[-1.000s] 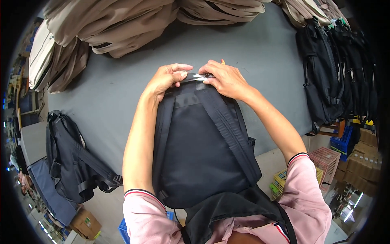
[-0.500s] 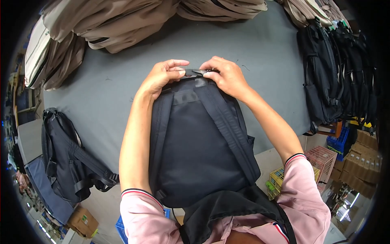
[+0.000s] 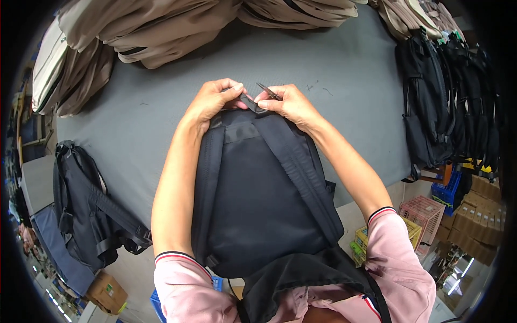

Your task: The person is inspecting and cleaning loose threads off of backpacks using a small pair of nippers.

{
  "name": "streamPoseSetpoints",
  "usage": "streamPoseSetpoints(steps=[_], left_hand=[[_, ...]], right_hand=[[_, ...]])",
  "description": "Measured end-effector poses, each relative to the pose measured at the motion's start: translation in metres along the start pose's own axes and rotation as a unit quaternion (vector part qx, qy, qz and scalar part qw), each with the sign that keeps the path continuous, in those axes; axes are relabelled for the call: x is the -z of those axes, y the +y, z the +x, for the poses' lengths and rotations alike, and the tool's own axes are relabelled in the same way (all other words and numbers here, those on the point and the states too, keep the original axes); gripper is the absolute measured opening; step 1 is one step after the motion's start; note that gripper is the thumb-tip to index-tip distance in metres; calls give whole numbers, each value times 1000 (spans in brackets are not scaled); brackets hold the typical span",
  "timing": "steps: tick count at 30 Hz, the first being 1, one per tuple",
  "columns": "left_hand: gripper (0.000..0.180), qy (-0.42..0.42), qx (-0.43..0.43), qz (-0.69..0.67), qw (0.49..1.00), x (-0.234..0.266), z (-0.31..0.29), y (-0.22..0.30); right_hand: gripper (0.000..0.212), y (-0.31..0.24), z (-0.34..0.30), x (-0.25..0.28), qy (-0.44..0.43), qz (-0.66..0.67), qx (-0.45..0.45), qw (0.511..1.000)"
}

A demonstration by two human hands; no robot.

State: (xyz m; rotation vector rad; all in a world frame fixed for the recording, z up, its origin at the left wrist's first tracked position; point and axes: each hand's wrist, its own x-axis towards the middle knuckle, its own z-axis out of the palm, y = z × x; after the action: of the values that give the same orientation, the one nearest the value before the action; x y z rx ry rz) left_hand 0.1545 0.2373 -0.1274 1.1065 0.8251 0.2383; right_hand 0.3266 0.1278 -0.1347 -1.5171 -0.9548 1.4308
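Note:
A black backpack (image 3: 264, 188) lies on the grey table, its shoulder straps facing up and its lower end against my black apron. At its top, my left hand (image 3: 214, 102) is closed, pinching the grab handle (image 3: 251, 103), which is bent upward. My right hand (image 3: 291, 105) grips small dark thread snips (image 3: 267, 91), whose pointed blades stick out up and to the left. The thumb of that hand also presses on the right end of the handle. Most of the snips is hidden within the right palm.
Piles of beige bags (image 3: 161, 32) line the table's far edge. Several black backpacks (image 3: 425, 102) stand at the right, and another black backpack (image 3: 83, 204) hangs over the left edge. Plastic crates (image 3: 423, 212), cartons (image 3: 479, 215) and a cardboard box (image 3: 107, 292) sit lower down around the table.
The handle has been bent upward between my hands. My right hand has shifted slightly left and turned, so the snips' blades now show. The backpack has slid a little left.

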Motion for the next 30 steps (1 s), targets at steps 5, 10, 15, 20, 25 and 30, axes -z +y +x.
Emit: streamPoseSetpoints(steps=[5, 10, 15, 20, 25, 30], left_hand=[[18, 50, 46, 65, 996, -8, 5, -2], [16, 44, 4, 43, 998, -3, 2, -5], [17, 60, 1, 52, 997, -6, 0, -5], [20, 63, 15, 61, 996, -4, 0, -4], [22, 61, 12, 50, 997, -1, 1, -7], [19, 64, 13, 41, 997, -1, 3, -9]], right_hand=[[19, -14, -14, -6, 69, -144, 33, 987], [23, -35, -27, 6, 81, -452, 213, 863], [21, -49, -24, 10, 11, -524, 235, 818], [19, -43, -19, 12, 16, -552, 326, 767], [17, -43, -22, 7, 22, -526, 279, 803], [18, -37, -20, 5, 28, -527, 279, 802]])
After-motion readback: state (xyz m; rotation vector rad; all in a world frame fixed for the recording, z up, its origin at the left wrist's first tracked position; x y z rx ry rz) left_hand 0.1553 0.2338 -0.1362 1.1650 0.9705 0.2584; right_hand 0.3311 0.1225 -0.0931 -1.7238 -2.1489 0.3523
